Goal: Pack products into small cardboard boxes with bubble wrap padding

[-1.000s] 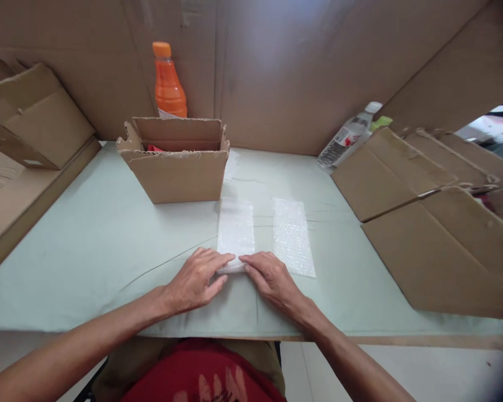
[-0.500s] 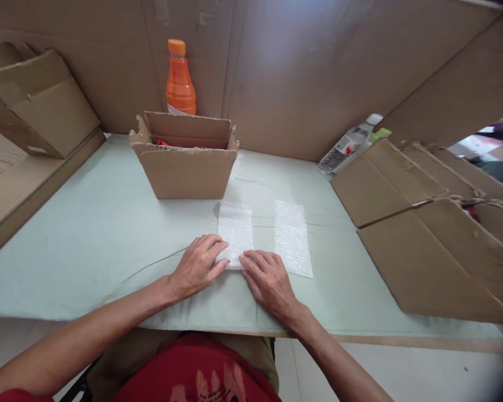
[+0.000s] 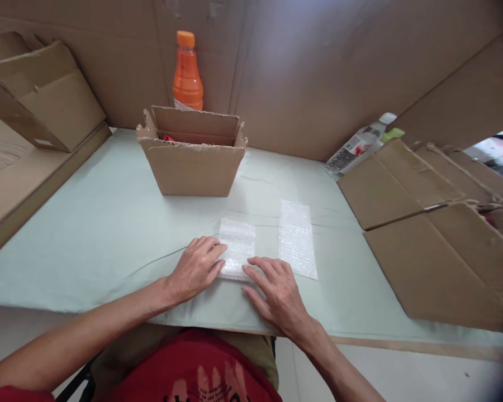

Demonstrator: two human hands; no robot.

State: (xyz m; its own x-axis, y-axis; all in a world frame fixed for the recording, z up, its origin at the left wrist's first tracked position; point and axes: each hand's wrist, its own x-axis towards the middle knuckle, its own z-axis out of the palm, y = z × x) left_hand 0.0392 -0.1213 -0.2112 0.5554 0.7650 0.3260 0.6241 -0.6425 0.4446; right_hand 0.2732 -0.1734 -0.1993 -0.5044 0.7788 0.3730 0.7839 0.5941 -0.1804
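Observation:
A small sheet of bubble wrap (image 3: 237, 240), its near part apparently doubled over, lies flat on the cloth-covered table in front of me. My left hand (image 3: 197, 261) rests at its left edge, fingers stretched out and thumb apart, the fingertips touching the wrap. At the near right corner is my right hand (image 3: 276, 290), its thumb spread well away from the fingers and the index fingertip at the wrap's edge. A second bubble wrap piece (image 3: 298, 237), longer and flat, lies to the right, just beyond my right hand.
An open cardboard box (image 3: 195, 170) with something red inside stands beyond my hands. Behind it is an orange bottle (image 3: 188, 81). More cardboard boxes (image 3: 444, 262) line the right side, near a clear bottle (image 3: 358, 146). Another box (image 3: 62, 95) sits at far left.
The nearer bubble wrap has slid a little toward me and looks slightly shorter. My right hand has moved slightly right and its thumb has spread away from the wrap.

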